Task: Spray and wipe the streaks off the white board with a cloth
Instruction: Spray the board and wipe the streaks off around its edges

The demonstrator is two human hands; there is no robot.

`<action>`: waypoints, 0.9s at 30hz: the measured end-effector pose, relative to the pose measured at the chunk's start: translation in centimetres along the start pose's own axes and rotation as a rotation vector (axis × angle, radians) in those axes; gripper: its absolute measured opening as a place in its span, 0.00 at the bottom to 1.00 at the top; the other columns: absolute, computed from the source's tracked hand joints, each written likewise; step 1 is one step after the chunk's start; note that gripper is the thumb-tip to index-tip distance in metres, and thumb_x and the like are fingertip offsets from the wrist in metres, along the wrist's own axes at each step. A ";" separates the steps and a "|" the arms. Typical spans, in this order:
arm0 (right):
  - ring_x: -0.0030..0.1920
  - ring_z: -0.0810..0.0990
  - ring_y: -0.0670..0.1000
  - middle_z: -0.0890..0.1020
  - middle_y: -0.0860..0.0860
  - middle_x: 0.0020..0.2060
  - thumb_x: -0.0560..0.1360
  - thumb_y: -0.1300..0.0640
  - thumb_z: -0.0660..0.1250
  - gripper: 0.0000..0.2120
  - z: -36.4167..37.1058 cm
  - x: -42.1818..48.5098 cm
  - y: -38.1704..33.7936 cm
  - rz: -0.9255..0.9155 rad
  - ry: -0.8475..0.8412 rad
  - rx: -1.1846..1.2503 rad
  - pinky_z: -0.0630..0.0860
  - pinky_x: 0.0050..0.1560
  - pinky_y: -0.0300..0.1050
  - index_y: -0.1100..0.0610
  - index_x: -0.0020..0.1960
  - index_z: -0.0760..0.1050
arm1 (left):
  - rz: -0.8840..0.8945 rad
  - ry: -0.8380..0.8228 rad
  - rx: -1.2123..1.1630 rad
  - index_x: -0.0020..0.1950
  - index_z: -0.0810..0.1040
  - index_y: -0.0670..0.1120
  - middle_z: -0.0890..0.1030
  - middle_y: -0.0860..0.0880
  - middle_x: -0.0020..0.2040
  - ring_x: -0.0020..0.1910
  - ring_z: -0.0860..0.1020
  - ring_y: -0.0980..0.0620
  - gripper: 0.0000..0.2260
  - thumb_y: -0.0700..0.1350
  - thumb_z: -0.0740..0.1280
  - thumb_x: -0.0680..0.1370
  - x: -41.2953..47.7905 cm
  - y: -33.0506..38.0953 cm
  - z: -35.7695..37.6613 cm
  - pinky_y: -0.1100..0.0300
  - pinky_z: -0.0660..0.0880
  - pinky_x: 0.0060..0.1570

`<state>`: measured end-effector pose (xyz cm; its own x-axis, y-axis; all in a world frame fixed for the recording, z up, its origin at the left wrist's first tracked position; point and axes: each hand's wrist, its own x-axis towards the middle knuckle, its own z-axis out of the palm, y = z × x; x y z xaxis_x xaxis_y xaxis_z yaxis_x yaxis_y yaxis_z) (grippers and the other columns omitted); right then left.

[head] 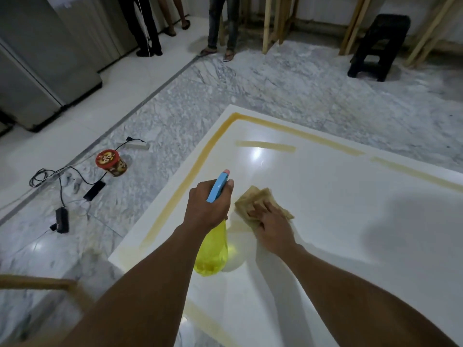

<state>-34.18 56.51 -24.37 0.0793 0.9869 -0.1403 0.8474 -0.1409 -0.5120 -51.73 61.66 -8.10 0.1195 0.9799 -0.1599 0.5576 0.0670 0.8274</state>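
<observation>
The white board [338,221] lies flat, filling the right and lower part of the head view. Yellowish streaks [200,161] run along its left and far borders, and a short one [265,146] crosses the far middle. My left hand [209,204] grips a spray bottle [211,251] with a yellow body and a blue trigger head, held just above the board near its left side. My right hand [273,221] presses flat on a tan folded cloth [253,197] lying on the board right beside the bottle.
On the marble floor to the left lie a red-lidded jar [110,162], black cables and adapters [62,219] and a power strip [137,146]. Persons' legs [220,28] stand at the far side. A black stool [380,46] and wooden frames [270,23] are far right.
</observation>
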 end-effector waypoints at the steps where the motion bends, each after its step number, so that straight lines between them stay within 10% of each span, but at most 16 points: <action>1: 0.77 0.61 0.53 0.69 0.47 0.74 0.73 0.44 0.43 0.32 0.3 -1.7 -1.1 -0.005 0.005 0.021 0.67 0.71 0.55 0.48 0.68 0.75 | 0.006 -0.007 -0.009 0.48 0.82 0.39 0.85 0.36 0.48 0.31 0.84 0.43 0.15 0.52 0.68 0.83 -0.5 -0.2 -0.6 0.62 0.81 0.28; 13: 0.64 0.78 0.53 0.82 0.49 0.62 0.73 0.56 0.55 0.22 4.9 -14.8 -11.0 0.252 0.069 0.229 0.71 0.59 0.41 0.46 0.60 0.81 | 0.158 -0.144 -0.008 0.45 0.84 0.45 0.83 0.37 0.38 0.26 0.83 0.47 0.13 0.52 0.68 0.83 -8.5 -4.8 -9.9 0.63 0.80 0.28; 17: 0.47 0.83 0.60 0.84 0.58 0.48 0.76 0.59 0.63 0.12 1.5 -14.3 -12.9 0.678 0.077 1.017 0.79 0.44 0.53 0.56 0.57 0.81 | 0.172 -0.163 -0.019 0.46 0.82 0.38 0.82 0.32 0.40 0.30 0.84 0.42 0.17 0.52 0.68 0.83 -9.1 -5.6 -12.2 0.63 0.79 0.25; 21: 0.49 0.78 0.62 0.77 0.65 0.55 0.73 0.52 0.68 0.30 1.6 -14.9 -13.4 0.697 -0.046 1.905 0.75 0.49 0.53 0.69 0.69 0.70 | 0.194 -0.206 -0.046 0.48 0.83 0.40 0.81 0.33 0.39 0.30 0.84 0.41 0.16 0.53 0.68 0.83 -8.3 -5.1 -13.2 0.52 0.84 0.31; 27: 0.43 0.80 0.60 0.82 0.62 0.49 0.74 0.64 0.64 0.21 -0.8 -10.2 -13.7 0.667 0.032 1.837 0.77 0.42 0.49 0.63 0.66 0.72 | 0.210 -0.228 -0.052 0.49 0.82 0.38 0.82 0.32 0.44 0.34 0.84 0.39 0.16 0.52 0.68 0.83 -4.7 -3.5 -12.7 0.60 0.81 0.28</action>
<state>-46.16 48.47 -15.28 0.1294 0.7475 -0.6515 -0.8021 -0.3074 -0.5120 -64.73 59.18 -3.43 0.4122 0.9061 -0.0948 0.4589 -0.1166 0.8808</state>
